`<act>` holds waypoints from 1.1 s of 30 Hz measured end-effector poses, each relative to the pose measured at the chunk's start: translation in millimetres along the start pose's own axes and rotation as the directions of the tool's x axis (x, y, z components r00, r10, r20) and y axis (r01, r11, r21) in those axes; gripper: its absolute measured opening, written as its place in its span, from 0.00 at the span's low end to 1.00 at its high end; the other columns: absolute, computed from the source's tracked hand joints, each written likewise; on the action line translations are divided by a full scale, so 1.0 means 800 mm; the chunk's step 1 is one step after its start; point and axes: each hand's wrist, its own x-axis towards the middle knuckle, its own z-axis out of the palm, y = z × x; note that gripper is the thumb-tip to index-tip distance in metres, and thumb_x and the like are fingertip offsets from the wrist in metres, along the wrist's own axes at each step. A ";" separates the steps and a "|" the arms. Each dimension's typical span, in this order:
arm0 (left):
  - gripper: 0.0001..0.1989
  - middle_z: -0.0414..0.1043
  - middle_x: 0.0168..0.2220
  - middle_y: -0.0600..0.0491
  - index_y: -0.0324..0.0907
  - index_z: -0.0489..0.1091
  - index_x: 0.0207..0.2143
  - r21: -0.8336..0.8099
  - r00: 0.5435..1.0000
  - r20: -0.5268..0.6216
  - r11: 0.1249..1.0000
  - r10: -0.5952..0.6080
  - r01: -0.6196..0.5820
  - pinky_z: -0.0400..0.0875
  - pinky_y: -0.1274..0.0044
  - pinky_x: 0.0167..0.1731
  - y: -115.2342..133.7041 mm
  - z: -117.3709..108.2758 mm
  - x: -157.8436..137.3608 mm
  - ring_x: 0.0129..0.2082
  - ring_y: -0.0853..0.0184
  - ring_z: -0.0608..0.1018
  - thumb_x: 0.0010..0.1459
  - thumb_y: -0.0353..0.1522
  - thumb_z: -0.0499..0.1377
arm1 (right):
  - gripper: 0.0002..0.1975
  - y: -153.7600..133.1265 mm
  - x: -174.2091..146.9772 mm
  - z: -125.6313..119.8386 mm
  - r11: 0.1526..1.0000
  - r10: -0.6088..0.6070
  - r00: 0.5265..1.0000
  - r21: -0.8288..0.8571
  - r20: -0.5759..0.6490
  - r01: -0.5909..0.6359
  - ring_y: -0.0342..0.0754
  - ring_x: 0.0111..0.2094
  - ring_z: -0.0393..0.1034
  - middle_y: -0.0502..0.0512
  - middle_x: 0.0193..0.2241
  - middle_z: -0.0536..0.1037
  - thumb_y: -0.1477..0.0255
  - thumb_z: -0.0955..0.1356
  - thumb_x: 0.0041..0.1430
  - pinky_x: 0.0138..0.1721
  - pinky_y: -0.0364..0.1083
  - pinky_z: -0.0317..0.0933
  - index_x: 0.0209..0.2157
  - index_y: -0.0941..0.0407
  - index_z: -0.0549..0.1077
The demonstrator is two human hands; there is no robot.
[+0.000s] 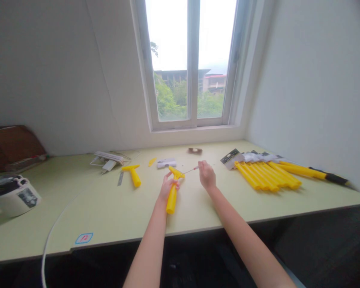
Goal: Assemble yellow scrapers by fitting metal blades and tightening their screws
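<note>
My left hand (167, 187) is closed around the neck of a yellow scraper handle (172, 200), its wide head pointing away from me. In my closed right hand (207, 175) is a thin screwdriver (189, 171), whose tip points left at the right end of the scraper head. Whether the tip touches a screw is too small to tell. Left of my hands lies a second yellow scraper handle (135, 177), with a flat grey blade (120, 179) beside it. Beyond my left hand are a small yellow piece (152, 161) and a whitish packet (166, 163).
Several yellow-handled scrapers (264, 176) lie in a row at right, beside a long yellow-and-black tool (321, 173). A brown strip (195, 151) rests near the window. At left are a power strip (109, 157), a mug (15, 196), a cardboard box (15, 146) and a white cable (55, 224).
</note>
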 end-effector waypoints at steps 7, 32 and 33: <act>0.31 0.64 0.29 0.54 0.44 0.49 0.48 -0.022 1.000 -0.002 1.000 -0.001 0.001 0.58 0.84 0.16 0.000 0.000 0.000 0.17 0.77 0.66 0.40 0.20 0.54 | 0.12 0.000 0.002 0.004 0.954 -0.100 0.994 0.288 0.042 0.083 0.46 0.28 0.66 0.52 0.25 0.71 0.65 0.56 0.58 0.30 0.44 0.59 0.33 0.56 0.66; 0.31 0.64 0.31 0.53 0.45 0.50 0.48 -0.050 1.000 -0.012 0.998 -0.028 0.027 0.58 0.85 0.16 0.003 0.002 -0.002 0.17 0.78 0.65 0.41 0.21 0.54 | 0.16 0.009 0.004 0.015 0.807 0.051 0.994 0.582 0.101 -0.100 0.42 0.24 0.63 0.47 0.25 0.66 0.79 0.57 0.39 0.19 0.40 0.58 0.34 0.54 0.56; 0.30 0.64 0.30 0.53 0.45 0.50 0.48 -0.048 1.000 -0.011 0.999 -0.027 0.026 0.58 0.85 0.16 0.003 0.001 -0.002 0.17 0.78 0.66 0.41 0.20 0.54 | 0.16 0.008 0.004 0.014 0.798 0.056 0.992 0.592 0.112 -0.112 0.43 0.24 0.64 0.47 0.25 0.66 0.79 0.57 0.39 0.18 0.40 0.58 0.35 0.54 0.56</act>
